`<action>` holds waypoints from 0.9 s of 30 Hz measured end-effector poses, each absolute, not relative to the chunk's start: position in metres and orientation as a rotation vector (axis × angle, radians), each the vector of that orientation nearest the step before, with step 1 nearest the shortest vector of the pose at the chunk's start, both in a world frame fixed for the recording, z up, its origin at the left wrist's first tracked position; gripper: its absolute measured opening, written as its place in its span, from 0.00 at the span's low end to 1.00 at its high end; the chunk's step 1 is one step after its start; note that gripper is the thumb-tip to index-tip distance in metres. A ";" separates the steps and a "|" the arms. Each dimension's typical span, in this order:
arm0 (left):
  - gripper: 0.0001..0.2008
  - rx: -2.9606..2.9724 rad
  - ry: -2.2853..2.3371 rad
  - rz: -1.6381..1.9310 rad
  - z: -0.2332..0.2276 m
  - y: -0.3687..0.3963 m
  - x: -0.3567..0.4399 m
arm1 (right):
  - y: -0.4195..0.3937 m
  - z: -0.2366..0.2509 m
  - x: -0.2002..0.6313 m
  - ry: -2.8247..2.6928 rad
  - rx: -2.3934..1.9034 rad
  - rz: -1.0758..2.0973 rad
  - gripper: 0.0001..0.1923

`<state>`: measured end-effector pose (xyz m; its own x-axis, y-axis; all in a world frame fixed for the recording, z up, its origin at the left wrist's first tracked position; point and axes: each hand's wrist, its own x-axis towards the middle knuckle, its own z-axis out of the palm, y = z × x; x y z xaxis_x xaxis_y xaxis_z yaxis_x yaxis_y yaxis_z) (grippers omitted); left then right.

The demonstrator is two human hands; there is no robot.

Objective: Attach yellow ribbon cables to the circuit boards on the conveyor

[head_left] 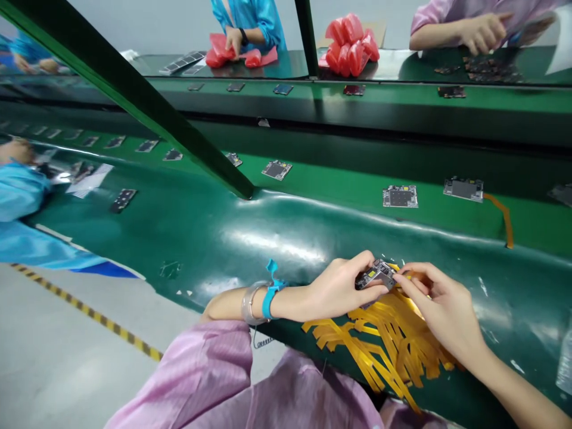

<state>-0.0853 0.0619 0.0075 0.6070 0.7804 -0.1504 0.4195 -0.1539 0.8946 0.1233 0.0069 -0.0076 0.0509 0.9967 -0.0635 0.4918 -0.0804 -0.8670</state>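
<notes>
Circuit board (379, 273) is gripped in the left hand (330, 291), over the far edge of the strip pile (393, 333); the right hand (451, 307) brings its fingers together at the board's edge, hold unclear. Beyond the pile, one belt board (463, 189) bears an orange strip (504, 215); two plain boards (400, 196) (277, 170) show none.

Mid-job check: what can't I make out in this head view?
All in the head view:
- What the right hand pinches beside the held circuit board: its own fingers cover the contact.
- The held board's underside: turned away, partly behind the left hand.
- How many yellow strips lie piled: they overlap.
- The rightmost belt board: cut off by the right edge.
- Print on the middle belt board: too small.
</notes>
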 end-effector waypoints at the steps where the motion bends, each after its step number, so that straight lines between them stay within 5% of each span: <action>1: 0.15 1.787 0.983 0.434 0.008 0.061 -0.084 | 0.006 -0.007 0.123 -1.499 -1.657 0.927 0.10; 13: 0.17 1.277 0.829 0.414 0.007 0.070 -0.075 | -0.007 -0.008 0.129 -1.711 -1.574 0.664 0.03; 17: 0.19 0.885 0.821 0.370 0.010 0.082 -0.073 | -0.018 -0.005 0.132 -1.572 -1.549 0.895 0.18; 20: 0.22 0.929 0.905 0.339 0.013 0.088 -0.075 | -0.021 -0.006 0.135 -1.550 -1.589 1.094 0.07; 27: 0.21 1.227 0.870 0.257 0.005 0.089 -0.084 | -0.012 -0.015 0.137 -1.614 -1.582 1.037 0.12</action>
<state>-0.0842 0.0890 0.0048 0.6624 0.6064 -0.4399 0.2696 0.3549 0.8952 0.1368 -0.0115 -0.0146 -0.0675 0.9945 -0.0801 0.4865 -0.0373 -0.8729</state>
